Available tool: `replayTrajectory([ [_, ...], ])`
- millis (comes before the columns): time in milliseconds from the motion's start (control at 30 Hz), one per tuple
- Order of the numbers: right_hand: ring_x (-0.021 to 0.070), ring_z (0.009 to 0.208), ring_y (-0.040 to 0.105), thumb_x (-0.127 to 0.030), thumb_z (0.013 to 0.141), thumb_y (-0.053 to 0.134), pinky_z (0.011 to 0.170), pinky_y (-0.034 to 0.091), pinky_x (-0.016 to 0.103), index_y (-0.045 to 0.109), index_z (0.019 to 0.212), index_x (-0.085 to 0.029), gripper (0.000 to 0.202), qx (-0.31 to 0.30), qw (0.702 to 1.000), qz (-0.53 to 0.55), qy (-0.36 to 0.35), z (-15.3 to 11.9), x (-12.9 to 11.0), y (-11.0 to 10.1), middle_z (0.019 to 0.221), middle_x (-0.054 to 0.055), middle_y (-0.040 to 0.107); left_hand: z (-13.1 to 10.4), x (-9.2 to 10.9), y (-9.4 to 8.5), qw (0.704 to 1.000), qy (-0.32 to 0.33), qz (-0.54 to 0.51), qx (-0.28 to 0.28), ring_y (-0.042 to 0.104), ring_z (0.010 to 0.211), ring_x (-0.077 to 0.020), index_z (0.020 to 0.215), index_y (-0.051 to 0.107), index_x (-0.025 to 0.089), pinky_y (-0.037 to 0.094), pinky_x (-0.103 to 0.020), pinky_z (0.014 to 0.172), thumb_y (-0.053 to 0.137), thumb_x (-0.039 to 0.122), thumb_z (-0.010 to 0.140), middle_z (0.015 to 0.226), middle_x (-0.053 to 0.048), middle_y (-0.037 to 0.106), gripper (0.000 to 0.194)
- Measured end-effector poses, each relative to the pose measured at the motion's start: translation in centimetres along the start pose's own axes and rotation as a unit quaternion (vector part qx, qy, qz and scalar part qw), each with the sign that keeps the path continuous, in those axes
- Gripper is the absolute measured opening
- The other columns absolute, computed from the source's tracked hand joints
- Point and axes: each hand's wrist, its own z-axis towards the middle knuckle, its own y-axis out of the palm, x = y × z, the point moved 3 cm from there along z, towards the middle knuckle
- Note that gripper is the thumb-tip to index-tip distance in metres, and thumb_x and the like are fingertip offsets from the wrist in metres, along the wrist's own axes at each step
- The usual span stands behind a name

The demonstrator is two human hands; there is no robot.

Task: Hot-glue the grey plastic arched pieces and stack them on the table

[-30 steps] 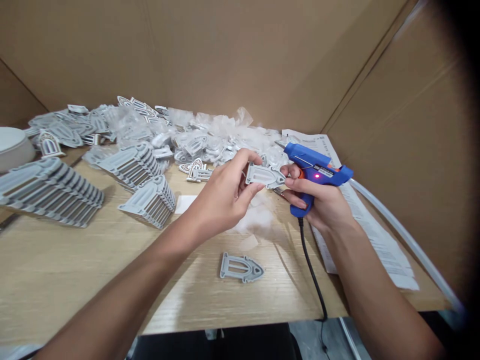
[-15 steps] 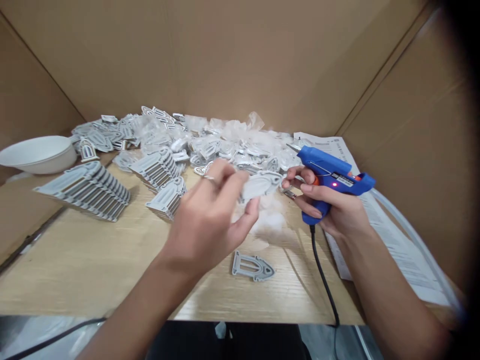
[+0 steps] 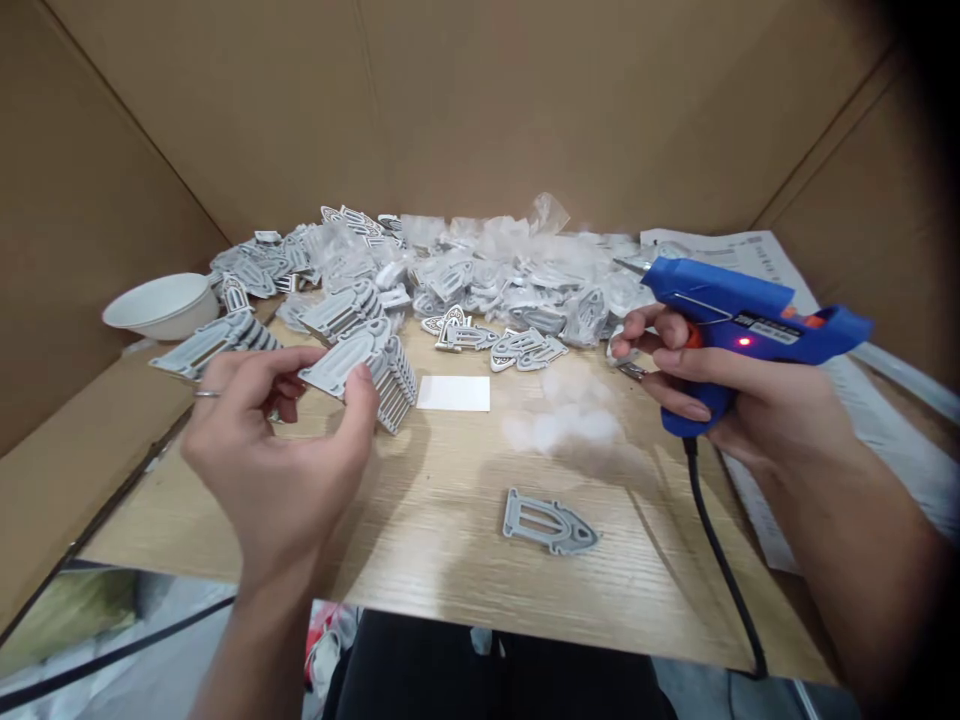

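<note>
My left hand [image 3: 281, 440], a ring on one finger, pinches a grey arched window-shaped piece [image 3: 341, 368] between thumb and fingers, at the top of a leaning stack of like pieces [image 3: 397, 385]. My right hand [image 3: 750, 390] is wrapped round a blue hot glue gun [image 3: 720, 290]; its red light is lit and its nozzle points left. A small metal object [image 3: 632, 370] shows by the right fingers, too covered to name. One grey arched piece [image 3: 551, 522] lies flat on the table between my hands, touched by neither.
A heap of bagged and loose pieces [image 3: 480, 275] lines the cardboard back wall. Left are a white bowl [image 3: 161, 305] and more stacks [image 3: 217, 345]. A white card [image 3: 454, 393] and whitish translucent material [image 3: 562, 425] lie mid-table. Printed sheets [image 3: 757, 255] and a black cord [image 3: 720, 560] are right.
My left hand has moved left with a grey arched piece, from mid-table to the stack. The white card now shows. My right hand still holds the glue gun; the view has shifted.
</note>
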Motion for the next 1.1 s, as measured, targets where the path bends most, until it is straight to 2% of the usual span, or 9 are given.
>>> replayTrajectory([
  [167,0.0094,0.063,0.041,-0.012,0.078,0.085,0.042,0.025,0.021,0.071,0.078,-0.019,0.016,0.002,1.0,-0.004,-0.006,-0.06,-0.08,-0.1,0.104,0.01,0.069,0.02,0.02,0.83,0.999,-0.016,0.017,-0.023,0.054,0.078,-0.0233,0.103,0.074,0.03,0.046,-0.045,0.071,0.079,0.036,0.091,0.091,-0.003,0.059,0.014],
  [300,0.01,0.065,0.043,-0.011,0.078,0.086,0.043,0.022,0.023,0.071,0.077,-0.018,0.017,-0.001,1.0,-0.005,-0.003,-0.12,-0.09,0.02,0.105,0.011,0.067,-0.23,0.07,0.8,0.997,-0.044,0.027,-0.055,0.057,0.085,-0.0243,0.109,0.074,0.031,0.049,-0.047,0.077,0.075,0.041,0.096,0.098,-0.004,0.059,0.016],
  [400,0.0123,0.068,0.044,-0.012,0.077,0.086,0.043,0.02,0.024,0.071,0.078,-0.019,0.016,0.001,1.0,-0.004,-0.002,-0.11,-0.04,-0.05,0.105,0.011,0.066,-0.32,0.21,0.72,0.997,-0.042,0.042,-0.059,0.06,0.086,-0.0259,0.108,0.074,0.032,0.05,-0.05,0.078,0.074,0.042,0.096,0.096,-0.004,0.06,0.016],
  [600,0.0114,0.067,0.044,-0.012,0.077,0.087,0.043,0.019,0.024,0.071,0.078,-0.019,0.018,0.001,1.0,-0.003,0.0,-0.07,-0.04,-0.02,0.105,0.011,0.066,-0.45,0.09,0.9,0.997,-0.044,0.036,-0.059,0.057,0.083,-0.024,0.11,0.074,0.031,0.051,-0.05,0.077,0.075,0.044,0.096,0.099,-0.005,0.06,0.019],
  [767,0.0065,0.057,0.033,-0.009,0.077,0.086,0.043,0.018,0.027,0.071,0.078,-0.018,0.017,0.002,1.0,-0.003,0.004,-0.11,-0.11,0.14,0.103,0.009,0.068,-0.67,-0.07,1.04,0.996,-0.059,0.016,-0.066,0.055,0.082,-0.0222,0.114,0.075,0.029,0.05,-0.048,0.076,0.074,0.044,0.099,0.1,-0.004,0.059,0.021],
  [1000,0.0031,0.049,0.038,-0.011,0.078,0.087,0.044,0.018,0.028,0.069,0.079,-0.018,0.019,-0.001,1.0,-0.016,0.011,-0.24,-0.12,0.06,0.105,0.007,0.072,-0.61,0.04,1.12,0.998,-0.057,-0.003,-0.04,0.057,0.076,-0.0199,0.108,0.076,0.024,0.052,-0.045,0.072,0.083,0.035,0.088,0.095,-0.003,0.064,0.024],
  [1100,0.0031,0.049,0.037,-0.011,0.079,0.086,0.044,0.019,0.028,0.069,0.08,-0.019,0.019,-0.002,1.0,-0.015,0.015,-0.28,-0.06,-0.03,0.105,0.007,0.071,-0.81,-0.03,1.05,0.997,-0.065,-0.01,-0.038,0.059,0.077,-0.0198,0.107,0.076,0.024,0.054,-0.045,0.073,0.082,0.035,0.09,0.099,-0.004,0.066,0.022],
])
